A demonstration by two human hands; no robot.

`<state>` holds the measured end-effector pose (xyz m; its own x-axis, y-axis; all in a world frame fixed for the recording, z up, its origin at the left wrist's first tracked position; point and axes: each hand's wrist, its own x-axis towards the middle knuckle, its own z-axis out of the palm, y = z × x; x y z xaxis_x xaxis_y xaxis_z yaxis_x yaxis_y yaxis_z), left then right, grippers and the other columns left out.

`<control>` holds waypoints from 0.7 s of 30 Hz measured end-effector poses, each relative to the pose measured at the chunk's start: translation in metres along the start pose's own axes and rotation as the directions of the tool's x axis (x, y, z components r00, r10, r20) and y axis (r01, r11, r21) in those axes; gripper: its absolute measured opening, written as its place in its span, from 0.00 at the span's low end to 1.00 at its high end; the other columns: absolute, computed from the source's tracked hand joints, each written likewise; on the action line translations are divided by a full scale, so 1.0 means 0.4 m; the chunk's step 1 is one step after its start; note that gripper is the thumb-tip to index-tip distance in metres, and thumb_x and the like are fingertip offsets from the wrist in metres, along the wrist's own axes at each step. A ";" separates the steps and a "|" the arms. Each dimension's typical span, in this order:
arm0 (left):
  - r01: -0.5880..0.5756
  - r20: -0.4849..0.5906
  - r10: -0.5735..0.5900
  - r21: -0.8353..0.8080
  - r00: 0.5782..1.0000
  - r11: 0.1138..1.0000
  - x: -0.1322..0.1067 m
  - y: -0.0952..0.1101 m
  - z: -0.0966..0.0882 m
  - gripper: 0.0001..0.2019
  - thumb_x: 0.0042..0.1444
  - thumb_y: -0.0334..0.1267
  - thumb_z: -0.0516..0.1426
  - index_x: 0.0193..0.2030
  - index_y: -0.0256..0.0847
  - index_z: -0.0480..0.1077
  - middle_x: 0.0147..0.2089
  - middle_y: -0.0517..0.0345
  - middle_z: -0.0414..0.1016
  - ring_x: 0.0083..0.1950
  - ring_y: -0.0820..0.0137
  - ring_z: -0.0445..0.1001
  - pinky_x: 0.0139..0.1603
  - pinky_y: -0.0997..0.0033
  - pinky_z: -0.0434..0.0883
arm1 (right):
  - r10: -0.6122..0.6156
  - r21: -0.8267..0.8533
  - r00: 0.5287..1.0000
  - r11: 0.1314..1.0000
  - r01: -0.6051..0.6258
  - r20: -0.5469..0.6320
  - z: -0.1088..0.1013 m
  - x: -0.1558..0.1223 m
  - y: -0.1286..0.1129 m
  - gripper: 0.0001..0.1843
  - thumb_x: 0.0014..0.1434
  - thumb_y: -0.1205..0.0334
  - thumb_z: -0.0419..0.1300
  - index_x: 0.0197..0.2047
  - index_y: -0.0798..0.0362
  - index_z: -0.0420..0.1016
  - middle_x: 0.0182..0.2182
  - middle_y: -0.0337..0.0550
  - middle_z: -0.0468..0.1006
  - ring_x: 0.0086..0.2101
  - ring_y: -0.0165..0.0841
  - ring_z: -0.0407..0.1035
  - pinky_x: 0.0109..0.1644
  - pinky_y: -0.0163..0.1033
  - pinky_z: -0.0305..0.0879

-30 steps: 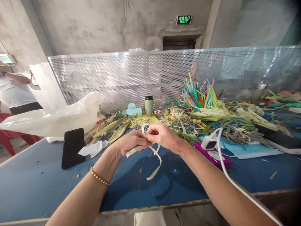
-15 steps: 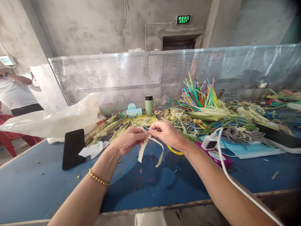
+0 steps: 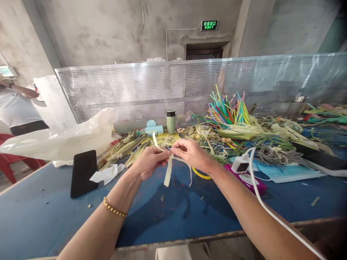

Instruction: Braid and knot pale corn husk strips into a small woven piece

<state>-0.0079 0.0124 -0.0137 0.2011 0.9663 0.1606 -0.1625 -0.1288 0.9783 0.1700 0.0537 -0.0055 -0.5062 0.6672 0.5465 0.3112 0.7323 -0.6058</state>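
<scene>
Above the blue table, my left hand (image 3: pixel 151 161) and my right hand (image 3: pixel 190 153) meet fingertip to fingertip, both pinching pale strips that look like corn husk. One husk strip (image 3: pixel 167 175) hangs below the fingers, and a thinner one curls down under my right hand. Another end of strip sticks up over my left fingers. Exactly how the strips cross is hidden by my fingertips. Just behind the hands lie dried husks (image 3: pixel 126 146) and loose scraps. A yellow ring-shaped piece (image 3: pixel 201 174) shows beneath my right wrist.
A black phone (image 3: pixel 84 173) and white paper (image 3: pixel 107 174) lie left. Behind stand a green bottle (image 3: pixel 171 122) and colourful pipe cleaners (image 3: pixel 229 110). On the right are a purple power bank (image 3: pixel 256 182) with a white cable and a blue mask (image 3: pixel 290 173). Clear plastic sheeting (image 3: pixel 62 139) covers the far left.
A strip end now stands up above my left fingers. The hanging strip has turned and the thinner one has swung right. Both hands stay pinched together in nearly the same place.
</scene>
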 end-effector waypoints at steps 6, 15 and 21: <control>-0.105 -0.161 0.094 -0.062 0.982 0.993 0.019 -0.013 -0.005 0.15 0.41 0.42 0.70 0.26 0.32 0.74 0.25 0.60 0.69 0.24 0.79 0.63 0.28 0.75 0.62 | -0.291 -0.535 0.906 0.840 0.088 -0.307 0.004 -0.011 -0.046 0.13 0.65 0.59 0.55 0.31 0.53 0.74 0.33 0.47 0.75 0.40 0.39 0.65 0.47 0.45 0.55; -0.212 -0.198 0.199 -0.051 0.960 0.976 0.026 -0.028 0.002 0.16 0.41 0.43 0.69 0.21 0.34 0.71 0.21 0.61 0.67 0.24 0.78 0.62 0.28 0.74 0.61 | -0.168 -0.532 0.979 0.843 0.080 -0.119 0.068 -0.019 -0.047 0.16 0.59 0.66 0.58 0.20 0.54 0.66 0.23 0.40 0.70 0.28 0.31 0.61 0.38 0.40 0.50; -0.194 -0.258 0.167 -0.084 0.952 0.977 0.026 -0.029 0.000 0.16 0.43 0.44 0.68 0.22 0.33 0.70 0.20 0.61 0.66 0.23 0.78 0.61 0.27 0.74 0.59 | -0.121 -0.514 0.989 0.856 0.057 -0.091 0.071 -0.022 -0.060 0.15 0.56 0.69 0.57 0.19 0.53 0.62 0.22 0.40 0.69 0.26 0.30 0.59 0.36 0.39 0.50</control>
<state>-0.0038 0.0238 -0.0235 -0.0846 0.9557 0.2821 -0.2786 -0.2945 0.9142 0.1444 0.0263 -0.0122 -0.4646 0.5837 0.6660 0.6512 0.7348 -0.1896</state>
